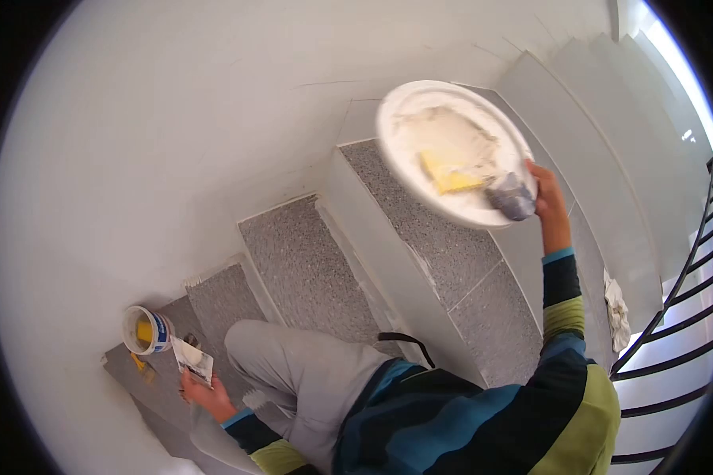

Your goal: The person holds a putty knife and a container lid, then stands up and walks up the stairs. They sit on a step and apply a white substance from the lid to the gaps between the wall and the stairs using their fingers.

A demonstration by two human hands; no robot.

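My right hand (548, 207) grips the rim of a round white pan (420, 119), raised and tilted over the stairs. The pan holds white filler, a yellow scraper (449, 176) and a grey lump (511, 198) beside my fingers. Low at the left, my left hand (206, 393) holds a wide filling knife (192, 358) smeared with white, its blade close to a small white tub (145, 329) with yellow inside. The tub stands on a grey step by the wall.
Grey speckled stair treads (309, 269) with pale risers climb to the upper right along a white wall (135, 142). A black railing (673, 317) runs down the right. A white rag (616, 310) lies on a step. A yellow-handled tool (140, 366) lies near the tub.
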